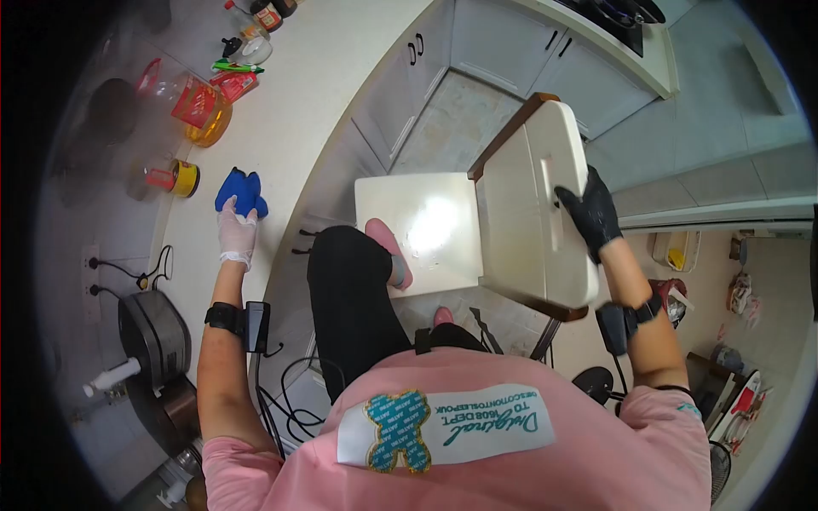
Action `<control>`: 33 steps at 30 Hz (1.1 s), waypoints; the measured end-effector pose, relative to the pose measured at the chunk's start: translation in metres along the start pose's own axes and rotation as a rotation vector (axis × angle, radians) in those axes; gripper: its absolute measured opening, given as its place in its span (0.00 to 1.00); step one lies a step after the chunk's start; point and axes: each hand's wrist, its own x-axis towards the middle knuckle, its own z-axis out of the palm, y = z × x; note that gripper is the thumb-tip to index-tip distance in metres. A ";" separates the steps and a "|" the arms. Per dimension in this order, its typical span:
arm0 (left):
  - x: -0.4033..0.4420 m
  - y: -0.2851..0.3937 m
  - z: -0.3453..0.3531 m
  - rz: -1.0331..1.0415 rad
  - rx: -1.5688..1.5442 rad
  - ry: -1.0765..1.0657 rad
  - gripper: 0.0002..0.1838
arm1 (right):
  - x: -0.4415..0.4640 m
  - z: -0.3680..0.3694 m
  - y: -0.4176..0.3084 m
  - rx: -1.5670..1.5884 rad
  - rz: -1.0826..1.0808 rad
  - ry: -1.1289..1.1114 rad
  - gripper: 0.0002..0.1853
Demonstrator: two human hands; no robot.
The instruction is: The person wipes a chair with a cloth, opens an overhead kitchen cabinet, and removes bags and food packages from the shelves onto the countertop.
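My left hand [238,230], in a thin whitish glove, presses a bunched blue cloth [242,192] against the white countertop [281,111]. My right hand [594,213], in a black glove, grips the top edge of the backrest of a cream chair [530,204] with brown trim. Its thumb lies by the slot in the backrest; some of its fingers are hidden behind. One foot in a pink shoe [388,247] is up on the shiny chair seat, with the knee bent. The other pink shoe [443,316] is lower, near the floor.
Along the wall side of the counter stand an oil jug [207,111], a yellow-banded jar [185,178], a red packet [233,84] and several bottles. A dark appliance [153,336] and plugged cords are nearer. Grey cabinets [503,47] and a stove [618,17] lie beyond the chair.
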 end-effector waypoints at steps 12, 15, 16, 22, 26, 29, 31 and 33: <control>0.174 0.081 0.028 0.280 0.012 -0.422 0.24 | 0.003 0.004 -0.016 -0.139 0.196 -0.018 0.23; 0.199 0.115 -0.003 0.323 -0.103 -0.383 0.23 | 0.004 0.003 -0.021 -0.203 0.231 -0.030 0.23; 0.199 0.126 -0.018 0.271 -0.171 -0.360 0.22 | 0.006 0.001 -0.027 -0.239 0.288 -0.060 0.24; 0.179 0.142 -0.113 0.147 -0.244 -0.330 0.16 | 0.013 -0.015 -0.039 -0.236 0.404 -0.207 0.28; 0.194 0.157 -0.179 0.224 -0.257 -0.253 0.08 | 0.023 -0.030 -0.054 -0.245 0.567 -0.347 0.30; 0.208 0.171 -0.217 0.221 -0.285 -0.227 0.08 | 0.034 -0.054 -0.073 -0.253 0.563 -0.432 0.30; 0.214 0.184 -0.242 0.246 -0.293 -0.209 0.07 | 0.049 -0.060 -0.073 -0.430 0.656 -0.683 0.28; 0.222 0.199 -0.270 0.250 -0.314 -0.173 0.07 | 0.085 -0.076 -0.079 -0.564 0.463 -0.999 0.21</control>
